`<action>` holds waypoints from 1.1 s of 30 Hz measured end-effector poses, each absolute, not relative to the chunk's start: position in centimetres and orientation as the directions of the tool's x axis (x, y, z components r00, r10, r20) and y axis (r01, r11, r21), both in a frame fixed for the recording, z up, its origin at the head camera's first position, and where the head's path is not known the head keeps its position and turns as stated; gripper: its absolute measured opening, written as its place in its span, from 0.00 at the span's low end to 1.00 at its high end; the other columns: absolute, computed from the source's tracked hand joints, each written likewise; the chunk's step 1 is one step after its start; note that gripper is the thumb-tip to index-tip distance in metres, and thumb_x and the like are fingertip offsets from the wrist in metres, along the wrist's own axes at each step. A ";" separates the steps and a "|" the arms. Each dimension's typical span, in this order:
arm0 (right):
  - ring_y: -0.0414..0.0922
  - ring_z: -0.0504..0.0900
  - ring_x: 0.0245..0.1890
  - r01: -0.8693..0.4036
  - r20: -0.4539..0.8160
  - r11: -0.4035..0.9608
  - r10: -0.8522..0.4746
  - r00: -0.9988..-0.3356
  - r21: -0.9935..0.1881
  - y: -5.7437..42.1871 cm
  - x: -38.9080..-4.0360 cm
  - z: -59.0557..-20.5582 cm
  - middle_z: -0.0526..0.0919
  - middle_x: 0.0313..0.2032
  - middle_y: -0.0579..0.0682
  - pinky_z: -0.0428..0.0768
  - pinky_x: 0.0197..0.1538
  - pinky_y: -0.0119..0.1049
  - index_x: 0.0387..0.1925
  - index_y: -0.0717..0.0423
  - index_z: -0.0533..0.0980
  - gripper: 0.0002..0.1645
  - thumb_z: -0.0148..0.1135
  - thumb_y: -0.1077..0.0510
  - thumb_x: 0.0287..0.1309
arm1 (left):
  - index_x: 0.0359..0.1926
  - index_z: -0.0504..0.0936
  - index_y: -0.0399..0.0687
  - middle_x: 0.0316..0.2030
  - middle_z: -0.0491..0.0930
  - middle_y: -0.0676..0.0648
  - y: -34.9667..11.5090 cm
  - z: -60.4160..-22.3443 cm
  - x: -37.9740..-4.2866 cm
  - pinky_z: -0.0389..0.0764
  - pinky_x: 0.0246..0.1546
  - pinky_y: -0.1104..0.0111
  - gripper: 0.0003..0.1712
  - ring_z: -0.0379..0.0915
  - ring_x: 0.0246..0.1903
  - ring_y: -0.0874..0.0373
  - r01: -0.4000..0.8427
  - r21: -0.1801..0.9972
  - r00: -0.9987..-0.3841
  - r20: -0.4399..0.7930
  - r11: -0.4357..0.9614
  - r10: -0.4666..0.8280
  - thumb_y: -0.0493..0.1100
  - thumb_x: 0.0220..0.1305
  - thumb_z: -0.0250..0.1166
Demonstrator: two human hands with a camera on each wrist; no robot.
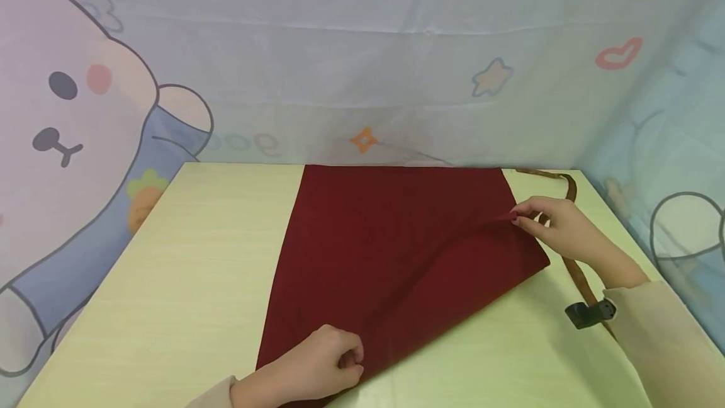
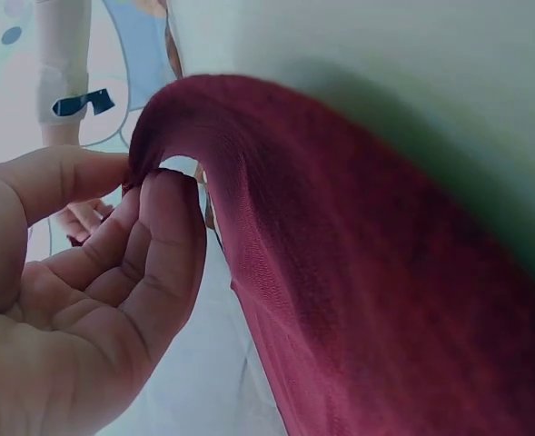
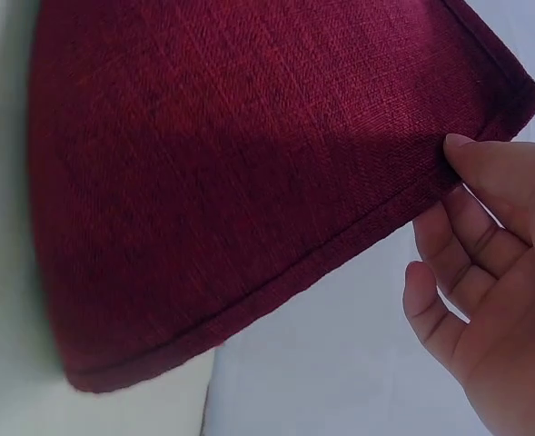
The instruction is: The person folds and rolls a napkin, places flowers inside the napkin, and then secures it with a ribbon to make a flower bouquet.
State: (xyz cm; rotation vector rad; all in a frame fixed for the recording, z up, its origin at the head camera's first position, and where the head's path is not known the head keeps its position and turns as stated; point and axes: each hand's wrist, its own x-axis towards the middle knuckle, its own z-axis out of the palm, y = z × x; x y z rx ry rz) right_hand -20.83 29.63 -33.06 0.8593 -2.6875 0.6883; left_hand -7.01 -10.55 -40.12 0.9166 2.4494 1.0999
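One red cloth [image 1: 396,263] spreads over the middle of one table [image 1: 198,263]. We pinch its near edge with our left hand [image 1: 317,364] and its right edge with our right hand [image 1: 557,225], beside one brown strap [image 1: 578,279].

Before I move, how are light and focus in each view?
Head: fairly even light, soft shadow on the pale tabletop beside the right sleeve; left wrist: hemmed burgundy cloth blurs toward the lower right, dark shadow on the tabletop beyond; right wrist: weave crisp near the right hand, the cloth's left edge softer.
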 end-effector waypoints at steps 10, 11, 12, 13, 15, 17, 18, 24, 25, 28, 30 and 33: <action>0.29 0.74 0.34 -0.591 0.345 0.722 -0.486 -0.803 -0.359 27.7 -23.0 -31.5 0.84 0.34 0.46 0.74 0.35 0.28 0.39 0.58 0.81 0.07 0.62 0.67 0.59 | 0.38 0.81 0.36 0.22 0.75 0.58 -10.3 -40.4 -8.5 0.71 0.23 0.78 0.07 0.60 0.15 0.73 0.312 0.837 -0.777 -0.047 0.449 0.627 0.36 0.62 0.63; 0.29 0.74 0.34 -0.592 0.346 0.723 -0.486 -0.803 -0.356 27.6 -23.3 -31.4 0.84 0.34 0.47 0.74 0.35 0.29 0.39 0.58 0.81 0.07 0.62 0.66 0.59 | 0.39 0.80 0.35 0.22 0.76 0.57 -10.3 -40.3 -8.7 0.71 0.23 0.77 0.08 0.60 0.15 0.73 0.310 0.839 -0.779 -0.045 0.447 0.625 0.37 0.62 0.63; 0.29 0.74 0.34 -0.590 0.345 0.725 -0.485 -0.804 -0.355 27.4 -23.6 -31.2 0.84 0.35 0.47 0.74 0.36 0.29 0.40 0.58 0.82 0.07 0.62 0.66 0.60 | 0.40 0.80 0.34 0.22 0.76 0.57 -10.3 -40.3 -8.9 0.70 0.22 0.77 0.09 0.60 0.15 0.72 0.310 0.840 -0.781 -0.042 0.445 0.623 0.37 0.63 0.62; 0.30 0.74 0.35 -0.586 0.340 0.728 -0.484 -0.807 -0.356 27.2 -23.8 -31.0 0.84 0.35 0.48 0.74 0.36 0.29 0.40 0.58 0.82 0.07 0.62 0.66 0.60 | 0.41 0.80 0.33 0.23 0.76 0.56 -10.4 -40.2 -9.1 0.70 0.22 0.77 0.10 0.59 0.15 0.72 0.310 0.840 -0.784 -0.039 0.445 0.620 0.37 0.63 0.62; 0.33 0.75 0.36 -0.571 0.321 0.737 -0.476 -0.819 -0.362 26.8 -24.2 -30.5 0.85 0.36 0.49 0.74 0.37 0.30 0.41 0.58 0.82 0.07 0.60 0.64 0.62 | 0.41 0.80 0.32 0.24 0.77 0.54 -10.5 -40.0 -9.4 0.70 0.23 0.76 0.10 0.60 0.15 0.71 0.309 0.838 -0.793 -0.034 0.449 0.608 0.37 0.63 0.62; 0.37 0.76 0.37 -0.546 0.290 0.748 -0.465 -0.836 -0.377 26.4 -24.6 -30.0 0.85 0.38 0.51 0.73 0.39 0.32 0.42 0.59 0.81 0.08 0.59 0.62 0.64 | 0.41 0.80 0.32 0.25 0.77 0.53 -10.7 -39.8 -9.6 0.70 0.23 0.75 0.11 0.61 0.16 0.70 0.306 0.834 -0.805 -0.031 0.460 0.592 0.37 0.64 0.62; 0.38 0.76 0.37 -0.539 0.280 0.750 -0.461 -0.842 -0.384 26.2 -24.7 -29.8 0.85 0.38 0.51 0.73 0.39 0.32 0.42 0.59 0.81 0.08 0.58 0.61 0.65 | 0.41 0.80 0.32 0.25 0.78 0.52 -10.8 -39.6 -9.8 0.70 0.23 0.75 0.11 0.62 0.17 0.70 0.302 0.830 -0.812 -0.034 0.469 0.582 0.38 0.64 0.62; 0.41 0.75 0.34 -0.524 0.274 0.737 -0.447 -0.852 -0.427 24.8 -25.9 -28.8 0.84 0.37 0.52 0.73 0.38 0.34 0.42 0.59 0.81 0.09 0.59 0.59 0.65 | 0.41 0.81 0.35 0.29 0.78 0.52 -11.6 -39.3 -10.4 0.71 0.26 0.72 0.10 0.66 0.22 0.66 0.289 0.805 -0.851 -0.032 0.518 0.524 0.39 0.64 0.62; 0.42 0.76 0.34 -0.524 0.278 0.735 -0.444 -0.852 -0.430 24.6 -26.2 -28.7 0.84 0.37 0.52 0.73 0.38 0.35 0.42 0.59 0.81 0.10 0.59 0.59 0.65 | 0.41 0.81 0.36 0.28 0.78 0.53 -11.7 -39.3 -10.5 0.71 0.26 0.72 0.09 0.66 0.22 0.66 0.288 0.802 -0.857 -0.028 0.523 0.514 0.39 0.64 0.62; 0.46 0.77 0.35 -0.527 0.288 0.732 -0.441 -0.850 -0.432 23.7 -26.8 -28.4 0.85 0.38 0.54 0.74 0.40 0.40 0.42 0.60 0.81 0.10 0.59 0.59 0.65 | 0.39 0.82 0.39 0.26 0.77 0.53 -12.1 -39.3 -10.8 0.70 0.25 0.72 0.07 0.64 0.21 0.66 0.286 0.788 -0.877 -0.014 0.545 0.480 0.39 0.64 0.62; 0.48 0.78 0.36 -0.533 0.296 0.729 -0.443 -0.846 -0.430 23.1 -27.3 -28.2 0.85 0.37 0.55 0.74 0.40 0.42 0.42 0.61 0.81 0.11 0.58 0.59 0.65 | 0.37 0.82 0.40 0.25 0.76 0.54 -12.3 -39.3 -10.9 0.69 0.24 0.72 0.06 0.63 0.19 0.66 0.280 0.783 -0.888 -0.009 0.556 0.460 0.39 0.64 0.62; 0.47 0.77 0.37 -0.533 0.295 0.720 -0.444 -0.846 -0.443 22.3 -27.8 -27.9 0.84 0.37 0.55 0.73 0.40 0.41 0.42 0.61 0.81 0.10 0.58 0.60 0.65 | 0.37 0.82 0.40 0.24 0.76 0.54 -12.6 -39.3 -11.0 0.69 0.23 0.72 0.06 0.63 0.19 0.66 0.274 0.780 -0.898 -0.002 0.563 0.439 0.39 0.64 0.62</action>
